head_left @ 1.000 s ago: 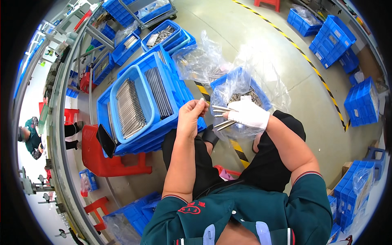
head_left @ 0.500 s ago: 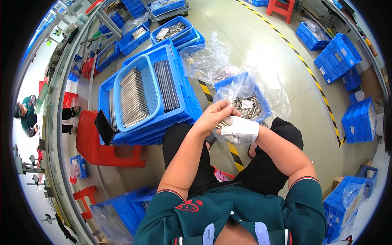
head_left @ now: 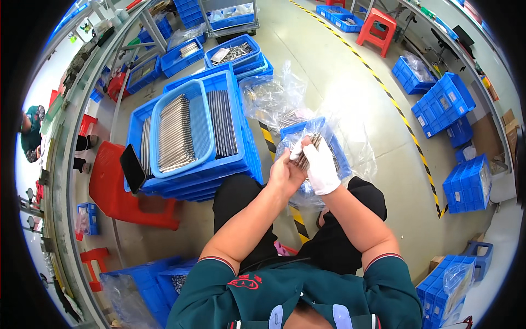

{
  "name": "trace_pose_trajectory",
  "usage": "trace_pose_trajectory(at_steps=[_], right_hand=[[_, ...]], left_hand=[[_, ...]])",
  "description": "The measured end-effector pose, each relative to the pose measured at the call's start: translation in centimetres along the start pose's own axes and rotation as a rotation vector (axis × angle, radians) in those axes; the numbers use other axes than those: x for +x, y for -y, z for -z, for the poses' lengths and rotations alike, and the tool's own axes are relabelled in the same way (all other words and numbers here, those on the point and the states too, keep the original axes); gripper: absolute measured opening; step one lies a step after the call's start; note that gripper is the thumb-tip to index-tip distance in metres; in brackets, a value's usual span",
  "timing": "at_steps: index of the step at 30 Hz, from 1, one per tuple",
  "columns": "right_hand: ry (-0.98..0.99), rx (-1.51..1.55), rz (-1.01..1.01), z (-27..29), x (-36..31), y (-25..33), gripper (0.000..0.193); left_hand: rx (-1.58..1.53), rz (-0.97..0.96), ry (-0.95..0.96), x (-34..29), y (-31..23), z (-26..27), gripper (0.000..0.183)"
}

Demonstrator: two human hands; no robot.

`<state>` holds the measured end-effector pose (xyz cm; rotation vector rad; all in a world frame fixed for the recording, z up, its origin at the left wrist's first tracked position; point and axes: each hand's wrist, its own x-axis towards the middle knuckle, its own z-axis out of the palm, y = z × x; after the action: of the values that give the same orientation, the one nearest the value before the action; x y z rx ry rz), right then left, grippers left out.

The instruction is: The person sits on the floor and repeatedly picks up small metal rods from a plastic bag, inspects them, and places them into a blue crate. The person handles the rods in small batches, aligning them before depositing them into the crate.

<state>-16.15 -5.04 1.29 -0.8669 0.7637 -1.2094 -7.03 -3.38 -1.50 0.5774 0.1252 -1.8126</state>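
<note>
In front of my knees, my bare left hand and my right hand, which wears a white glove, come together around a small bunch of thin metal rods. Both are closed on the bunch, with the right fingers over its upper side. Part of the bunch is hidden by the fingers. Just beyond and below them, a blue bin lined with clear plastic holds loose metal pieces. To the left, a light-blue basket carries a neat row of metal rods, resting on stacked blue crates.
A black phone-like slab leans at the crates' near left corner. Beside them is a red plastic stool. Crumpled clear plastic lies beyond the bin. More blue crates stand at right. A person is at far left.
My hands have turned the bunch more upright, and its rods now show between them. The right glove has shifted from lying across to pointing away. The whole view has shifted slightly.
</note>
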Motion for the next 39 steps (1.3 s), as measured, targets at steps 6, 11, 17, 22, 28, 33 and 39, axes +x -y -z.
trace_pose_trajectory(at_steps=[6,11,17,22,28,33,39], right_hand=[[0.02,-0.029,0.035,-0.6,0.1,-1.2,0.009],[-0.02,-0.122,0.037,-0.7,-0.2,-2.0,0.01],[-0.024,-0.63,0.166,0.6,-0.4,-1.4,0.017],[0.122,-0.504,-0.236,1.6,-1.6,1.4,0.023],[0.455,-0.319,-0.649,2.4,-1.5,2.7,0.029],[0.634,-0.161,-0.807,2.5,-1.6,2.1,0.037],[0.529,0.212,-0.808,1.8,-2.1,-1.0,0.017]], left_hand=[[0.043,-0.066,-0.071,0.7,0.5,0.7,0.039],[0.284,-0.133,-0.195,1.0,0.6,1.1,0.031],[0.575,-0.192,-0.002,1.3,-1.7,3.1,0.023],[1.435,-1.033,-0.271,0.3,-3.2,0.9,0.028],[1.662,-0.944,-0.073,-1.7,-3.8,-0.6,0.021],[1.681,-0.876,0.038,-2.6,-3.8,-1.3,0.019],[1.832,-0.936,-0.043,-2.2,-4.4,-1.1,0.019]])
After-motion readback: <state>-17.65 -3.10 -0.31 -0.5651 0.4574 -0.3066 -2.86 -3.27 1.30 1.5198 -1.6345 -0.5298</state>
